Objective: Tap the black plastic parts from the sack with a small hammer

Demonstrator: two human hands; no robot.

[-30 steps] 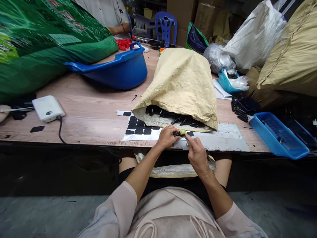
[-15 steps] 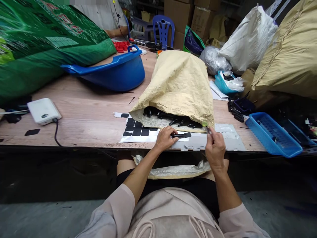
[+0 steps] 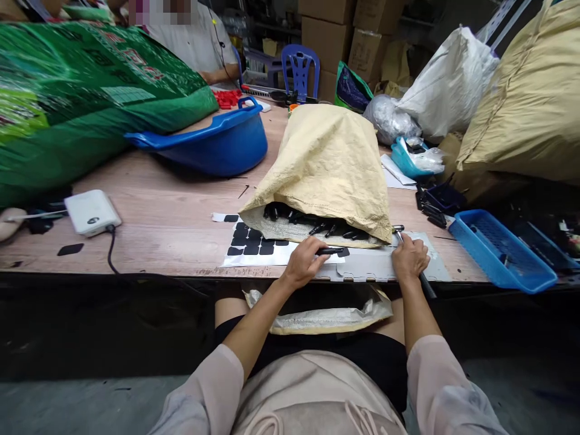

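My left hand (image 3: 304, 261) rests at the table's front edge, fingers pinched on a thin black part (image 3: 330, 250). My right hand (image 3: 410, 258) lies to its right, closed on a thin tool (image 3: 427, 286) with a black handle; the metal tip points at the corner of a tan woven sack (image 3: 330, 166). The sack lies on its side with its mouth toward me, and several black parts (image 3: 312, 222) show inside. A white sheet of black pads (image 3: 254, 243) lies under the sack's left corner. A grey sheet (image 3: 376, 269) is under both hands.
A blue basin (image 3: 217, 145) and a big green sack (image 3: 67, 103) fill the back left. A white device (image 3: 92, 211) with a cable sits left. A blue basket (image 3: 501, 249) stands right, bulky bags (image 3: 530, 103) behind it. Another person (image 3: 194, 45) sits at the far end.
My right hand has drawn away from the left and moved right, down onto the grey sheet by the sack's corner. The left hand has stayed put with the black part.
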